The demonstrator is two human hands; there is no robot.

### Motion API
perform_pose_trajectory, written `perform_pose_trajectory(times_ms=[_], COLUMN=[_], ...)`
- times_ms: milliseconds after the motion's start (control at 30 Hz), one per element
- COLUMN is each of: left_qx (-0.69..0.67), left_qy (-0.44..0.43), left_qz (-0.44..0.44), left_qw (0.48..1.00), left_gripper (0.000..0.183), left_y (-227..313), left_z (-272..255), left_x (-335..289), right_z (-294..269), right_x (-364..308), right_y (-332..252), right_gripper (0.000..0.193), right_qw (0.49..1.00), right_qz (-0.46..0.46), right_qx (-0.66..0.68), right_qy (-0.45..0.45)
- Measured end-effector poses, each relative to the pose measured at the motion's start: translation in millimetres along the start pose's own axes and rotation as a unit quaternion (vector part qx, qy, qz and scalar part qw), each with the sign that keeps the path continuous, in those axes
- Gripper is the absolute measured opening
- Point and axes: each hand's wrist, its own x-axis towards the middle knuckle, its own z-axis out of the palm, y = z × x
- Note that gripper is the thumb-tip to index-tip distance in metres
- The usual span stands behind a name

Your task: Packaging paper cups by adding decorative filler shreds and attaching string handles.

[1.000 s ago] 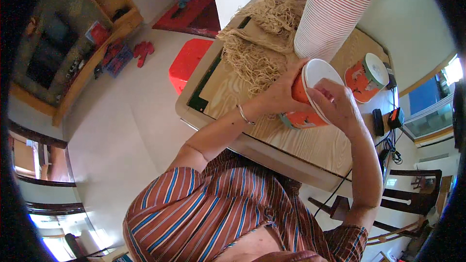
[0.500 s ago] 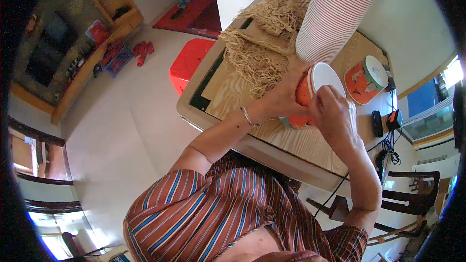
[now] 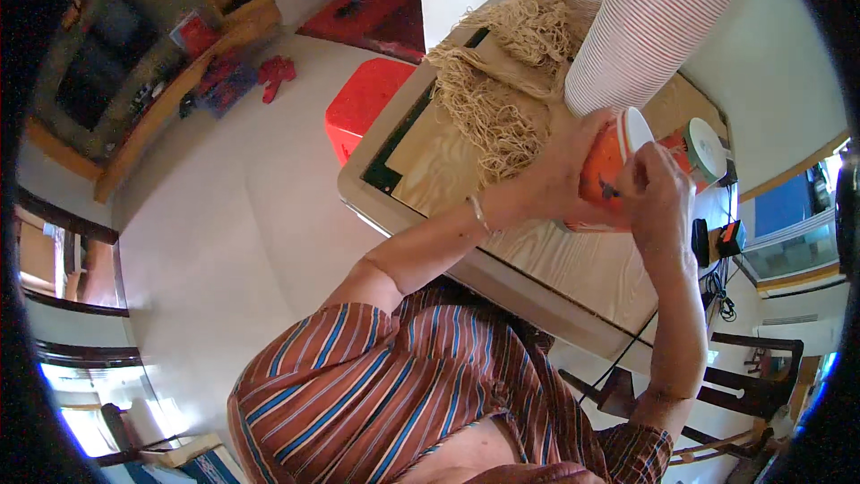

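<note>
An orange paper tub with a white rim is tilted above the table, its mouth turned to the right. My left hand, with a bangle at the wrist, wraps round its left side and holds it. My right hand is closed in a pinch against the tub's side just below the rim. Whatever lies between those fingertips is too small to make out. Beyond my hands leans a tall stack of nested paper tubs. Beige string lies in loose heaps left of the stack.
A second orange tub with a pale green band stands on the wood-grain table at the right. Near it are a small black box and cables. A red stool touches the table's left side; a dark chair stands lower right.
Both hands and the tub have shifted right in the picture. The tub has turned, so more of its orange side and less of its white opening shows. The whole view has swung slightly.
</note>
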Motion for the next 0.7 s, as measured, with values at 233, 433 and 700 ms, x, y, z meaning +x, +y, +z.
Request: perform_pose_trajectory(times_ms=[233, 433, 700], left_qx=[0.171, 0.155, 0.198], left_qy=[-0.005, -0.033, -0.031], left_qz=[0.005, -0.014, -0.001], left_qw=[0.985, 0.987, 0.980], left_gripper=[0.129, 0.125, 0.120], left_y=[2, 4, 11], left_z=[17, 16, 9], left_x=[-9, -14, -22], right_z=[-12, -13, -21], right_x=[14, 6, 2], right_y=[6, 14, 10], right_gripper=[0.014, 0.015, 0.014], right_qw=[0.997, 0.998, 0.998], right_qz=[0.067, 0.053, 0.057], right_qx=[0.045, 0.009, 0.029], right_qy=[-0.012, -0.009, -0.005])
